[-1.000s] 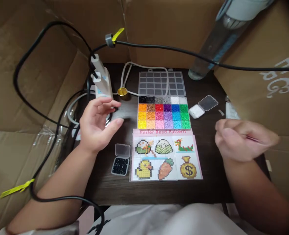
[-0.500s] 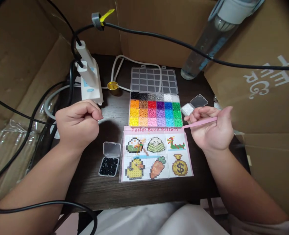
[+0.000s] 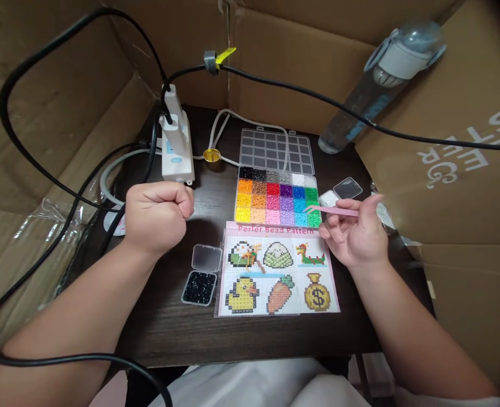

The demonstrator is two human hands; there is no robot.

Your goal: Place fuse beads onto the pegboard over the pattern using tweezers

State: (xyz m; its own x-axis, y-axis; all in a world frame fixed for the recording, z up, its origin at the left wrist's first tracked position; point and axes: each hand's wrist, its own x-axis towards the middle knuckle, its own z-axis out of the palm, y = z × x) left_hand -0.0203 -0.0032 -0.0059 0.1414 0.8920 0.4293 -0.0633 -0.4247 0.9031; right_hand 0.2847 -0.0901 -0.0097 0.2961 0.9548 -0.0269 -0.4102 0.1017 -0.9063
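Note:
My left hand (image 3: 159,215) is clenched in a fist above the left side of the table; nothing shows in it. Pink tweezers (image 3: 339,211) lie in my right hand (image 3: 364,234), between thumb and fingers, palm turned up. Their bent tips point left, over the lower right compartments of the bead box (image 3: 236,195), which is sorted by colour. Below the box lies a Perler bead pattern sheet (image 3: 298,270) with several pictures. A small open case of black beads (image 3: 199,288) sits left of the sheet. Behind my right fingers is a small case of white beads (image 3: 328,198), partly hidden.
A white power strip (image 3: 177,164) with plugs stands at the back left, near a small gold cup (image 3: 211,157). A water bottle (image 3: 373,96) leans at the back right. Black cables (image 3: 292,86) cross overhead, and cardboard walls (image 3: 284,51) enclose the table.
The view has shifted, so the table things appear farther right. My right hand has moved leftward relative to the box, and the tweezers' tips are now over it. My left hand stays fisted.

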